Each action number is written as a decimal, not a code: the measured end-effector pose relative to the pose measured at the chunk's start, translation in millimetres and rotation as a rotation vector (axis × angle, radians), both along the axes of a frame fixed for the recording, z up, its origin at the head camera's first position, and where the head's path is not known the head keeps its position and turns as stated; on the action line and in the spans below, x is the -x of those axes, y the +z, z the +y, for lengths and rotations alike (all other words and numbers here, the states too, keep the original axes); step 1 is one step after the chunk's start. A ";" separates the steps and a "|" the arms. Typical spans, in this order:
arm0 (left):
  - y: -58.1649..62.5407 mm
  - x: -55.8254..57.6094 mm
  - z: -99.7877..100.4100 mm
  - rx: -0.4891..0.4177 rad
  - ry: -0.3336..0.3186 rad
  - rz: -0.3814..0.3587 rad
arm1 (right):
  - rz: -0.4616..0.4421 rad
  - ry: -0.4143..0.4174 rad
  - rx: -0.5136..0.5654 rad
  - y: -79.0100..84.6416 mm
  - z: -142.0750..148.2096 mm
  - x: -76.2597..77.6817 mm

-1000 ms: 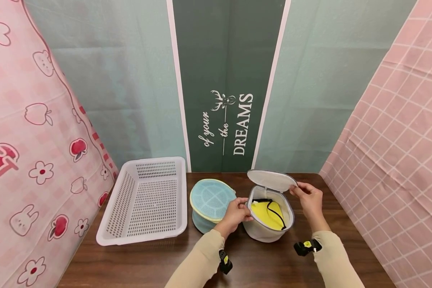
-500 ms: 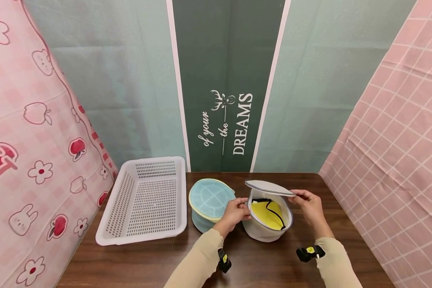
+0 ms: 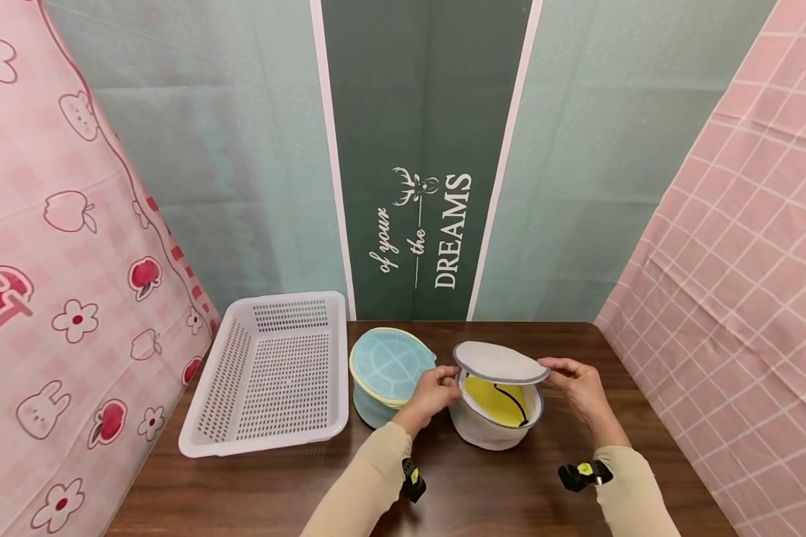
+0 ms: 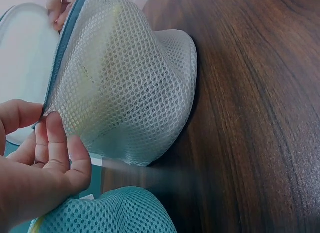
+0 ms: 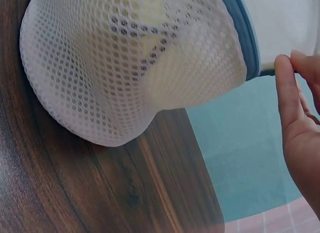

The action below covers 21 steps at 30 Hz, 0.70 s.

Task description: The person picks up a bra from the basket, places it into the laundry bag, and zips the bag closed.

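Note:
A round white mesh laundry bag (image 3: 485, 432) with a grey-blue zip edge stands on the table, its hinged lid (image 3: 500, 362) tilted partly down over the mouth. Inside lies a yellow item (image 3: 495, 400) with a black cord; the lid covers its far part. My left hand (image 3: 431, 399) pinches the bag's rim at its left side, thumb against fingertips in the left wrist view. On the other side my right hand (image 3: 580, 388) pinches the lid's edge between thumb and fingers. Close beside my left hand stands a blue mesh laundry bag (image 3: 391, 364) with yellow trim, its lid down.
At the left of the table is a white plastic basket (image 3: 285, 380) with slotted walls. Hanging cloths surround the brown wooden table (image 3: 490, 492) at the back and both sides, including a pink gridded one (image 3: 745, 283) on the right.
My right hand has lowered the raised lid toward the bag's mouth, covering more of the yellow item. My left hand keeps its pinch on the rim, and the bag has shifted slightly left.

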State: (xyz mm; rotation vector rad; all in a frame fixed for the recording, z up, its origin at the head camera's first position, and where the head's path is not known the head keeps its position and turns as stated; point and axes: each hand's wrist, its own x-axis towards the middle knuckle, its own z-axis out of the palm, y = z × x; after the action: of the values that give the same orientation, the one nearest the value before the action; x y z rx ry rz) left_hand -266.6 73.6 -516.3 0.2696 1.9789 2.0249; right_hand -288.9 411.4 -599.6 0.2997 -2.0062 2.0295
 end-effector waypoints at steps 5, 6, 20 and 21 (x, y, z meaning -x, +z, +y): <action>0.6 0.7 -1.5 -0.055 -0.011 -0.028 | -0.093 0.072 -0.048 67.0 -34.4 -37.0; 0.8 0.5 -1.7 -0.072 -0.013 -0.042 | -0.119 0.051 -0.084 86.3 -44.7 -46.8; 2.5 -1.8 -3.1 -0.194 -0.034 -0.105 | -0.203 0.067 -0.044 87.1 -39.1 -55.4; 2.3 -1.5 -2.9 -0.194 -0.031 -0.109 | -0.217 0.050 -0.063 74.7 -31.7 -50.3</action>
State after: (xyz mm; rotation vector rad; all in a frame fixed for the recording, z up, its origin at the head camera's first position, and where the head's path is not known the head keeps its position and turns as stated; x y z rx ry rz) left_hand -265.1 70.7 -514.0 0.2248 1.7068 2.1648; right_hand -238.6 379.6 -524.9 0.1481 -2.2140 2.1127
